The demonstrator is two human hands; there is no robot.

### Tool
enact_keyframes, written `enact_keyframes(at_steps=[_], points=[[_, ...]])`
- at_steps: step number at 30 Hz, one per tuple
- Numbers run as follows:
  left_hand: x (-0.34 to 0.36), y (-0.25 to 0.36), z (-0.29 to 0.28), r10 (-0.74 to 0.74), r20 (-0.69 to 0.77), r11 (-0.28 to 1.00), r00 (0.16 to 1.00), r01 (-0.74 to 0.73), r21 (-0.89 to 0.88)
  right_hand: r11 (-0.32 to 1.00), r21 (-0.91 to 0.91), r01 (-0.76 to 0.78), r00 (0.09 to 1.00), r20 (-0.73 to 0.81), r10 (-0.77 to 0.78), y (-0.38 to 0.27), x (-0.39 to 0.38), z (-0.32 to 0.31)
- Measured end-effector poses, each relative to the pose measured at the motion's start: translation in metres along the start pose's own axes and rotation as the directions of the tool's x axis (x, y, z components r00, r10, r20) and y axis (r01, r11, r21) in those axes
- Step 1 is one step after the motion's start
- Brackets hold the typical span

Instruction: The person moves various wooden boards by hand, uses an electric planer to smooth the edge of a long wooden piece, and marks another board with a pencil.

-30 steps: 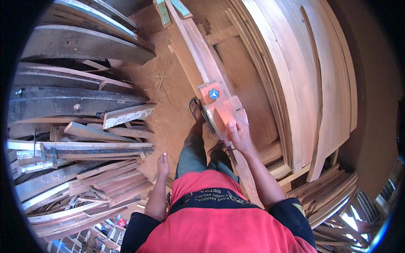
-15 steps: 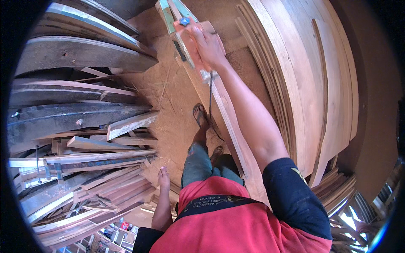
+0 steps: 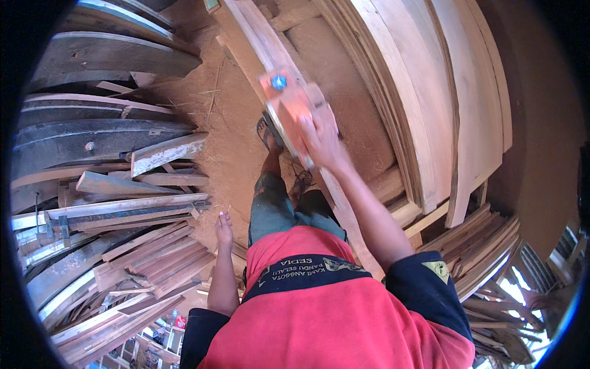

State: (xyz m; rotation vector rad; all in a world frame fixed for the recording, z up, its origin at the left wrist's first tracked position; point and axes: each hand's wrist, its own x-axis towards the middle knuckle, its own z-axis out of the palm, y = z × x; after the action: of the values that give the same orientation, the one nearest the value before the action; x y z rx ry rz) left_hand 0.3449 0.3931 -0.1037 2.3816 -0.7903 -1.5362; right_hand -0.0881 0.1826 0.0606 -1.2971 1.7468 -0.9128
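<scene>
My right hand (image 3: 322, 144) is wrapped round the handle of an orange electric hand planer (image 3: 292, 111) with a blue knob at its front. The planer lies on a long wooden plank (image 3: 264, 40) that runs from the far side back toward my right hip. Both the planer and the hand are slightly blurred. My left hand (image 3: 224, 229) hangs low at my left side, away from the plank. Its fingers are loosely bent, and nothing shows in them.
Stacked boards (image 3: 110, 132) and offcuts crowd the left side, their ends facing me. Wide pale boards (image 3: 405, 80) lean along the right, with more planks (image 3: 479, 246) stacked nearer. Sawdust covers the floor (image 3: 224, 147), where my feet in sandals stand beside the plank.
My right hand has drawn the planer back along the plank toward my body, and my right elbow has bent more. My left hand has swung slightly forward.
</scene>
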Motion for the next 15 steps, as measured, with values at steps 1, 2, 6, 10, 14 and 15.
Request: enact_keyframes(at_steps=[1, 2, 6, 10, 14, 15], points=[[-0.003, -0.007, 0.005, 0.014, 0.019, 1.0, 1.0, -0.014, -0.003, 0.997, 0.038, -0.061, 0.998, 0.031, 0.06, -0.001, -0.036, -0.01], [-0.005, -0.012, 0.009, 0.028, 0.036, 1.0, 0.999, -0.028, -0.006, 0.99, 0.072, -0.123, 0.991, 0.06, 0.119, -0.003, -0.072, -0.021], [-0.017, -0.03, 0.024, 0.071, 0.048, 0.997, 0.996, -0.071, 0.003, 0.903, 0.068, -0.423, 0.881, 0.265, 0.393, 0.012, -0.19, -0.063], [-0.035, -0.033, 0.029, 0.086, 0.05, 0.996, 0.995, -0.087, 0.032, 0.929, 0.098, -0.358, 0.925, 0.175, 0.338, 0.055, -0.281, -0.077], [-0.038, -0.048, 0.017, 0.076, 0.05, 0.993, 0.996, -0.08, 0.087, 0.948, 0.101, -0.3, 0.948, 0.146, 0.284, 0.064, -0.277, -0.077], [-0.034, -0.052, 0.015, 0.074, 0.052, 0.993, 0.996, -0.079, 0.09, 0.947, 0.098, -0.307, 0.945, 0.152, 0.291, 0.058, -0.263, -0.078]])
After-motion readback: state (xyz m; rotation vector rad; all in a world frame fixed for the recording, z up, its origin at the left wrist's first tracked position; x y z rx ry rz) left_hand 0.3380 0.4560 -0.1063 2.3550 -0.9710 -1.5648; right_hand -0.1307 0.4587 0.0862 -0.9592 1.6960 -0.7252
